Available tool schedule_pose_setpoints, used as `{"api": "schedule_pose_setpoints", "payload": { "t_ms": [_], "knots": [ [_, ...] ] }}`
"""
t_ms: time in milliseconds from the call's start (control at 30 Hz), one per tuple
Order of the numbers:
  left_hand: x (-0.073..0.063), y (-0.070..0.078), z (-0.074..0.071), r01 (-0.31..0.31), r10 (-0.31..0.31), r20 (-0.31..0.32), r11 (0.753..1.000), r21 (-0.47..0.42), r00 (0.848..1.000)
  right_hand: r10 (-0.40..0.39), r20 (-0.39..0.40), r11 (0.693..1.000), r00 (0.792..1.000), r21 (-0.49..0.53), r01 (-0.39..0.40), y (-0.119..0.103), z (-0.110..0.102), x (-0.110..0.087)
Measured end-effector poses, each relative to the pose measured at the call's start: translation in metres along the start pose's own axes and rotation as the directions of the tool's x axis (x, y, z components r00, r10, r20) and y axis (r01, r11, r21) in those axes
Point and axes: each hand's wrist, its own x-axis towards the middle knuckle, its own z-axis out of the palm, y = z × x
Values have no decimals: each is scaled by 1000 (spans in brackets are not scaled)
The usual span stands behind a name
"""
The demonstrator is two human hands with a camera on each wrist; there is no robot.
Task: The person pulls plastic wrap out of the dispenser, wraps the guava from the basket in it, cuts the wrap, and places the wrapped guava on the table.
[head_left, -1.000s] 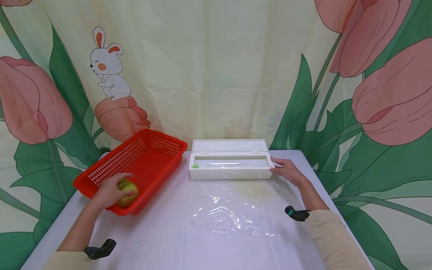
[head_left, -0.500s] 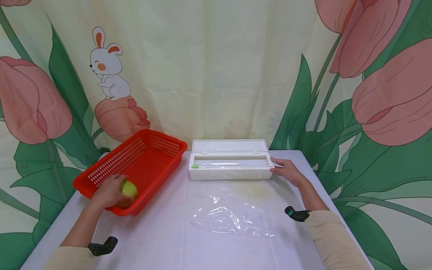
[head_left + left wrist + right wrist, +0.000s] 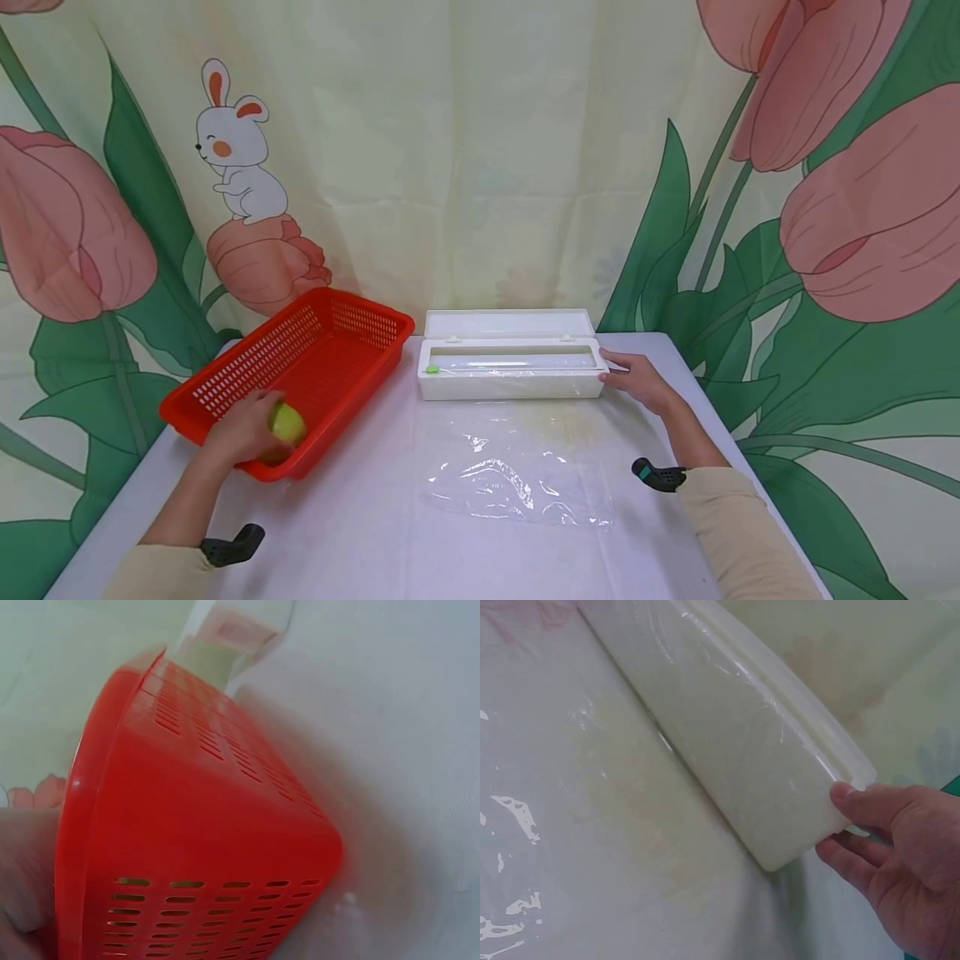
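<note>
Both arms reach forward, well apart. The left forearm [image 3: 180, 504], bare below its sleeve [image 3: 157, 573], angles forward and inward; the left hand [image 3: 243, 425] is back up, its fingers curled in a grip. The left wrist view catches only a strip of it. The right forearm [image 3: 692, 433] also slants inward, and the right hand [image 3: 637, 379] extends farther forward than the left, digits bent in a pinch, one above the others.
</note>
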Motion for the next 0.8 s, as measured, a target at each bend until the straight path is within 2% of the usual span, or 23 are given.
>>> {"api": "schedule_pose_setpoints", "payload": {
  "t_ms": [167,400,600,800],
  "knots": [
    [1,-1,1,-21,21,-14,1000,-9,1000,20,3,1000,1000,6,-20,-1,1,-1],
    [2,-2,0,-59,56,-75,997,-42,996,15,-6,1000,1000,10,-15,0,0,-1],
    [2,-3,0,-76,63,-124,991,-107,990,24,-7,1000,1000,14,-24,-1,0,-2],
    [3,-8,-1,-120,83,-188,974,-193,979,24,-6,1000,1000,18,-24,-1,1,-1]
  ]
}}
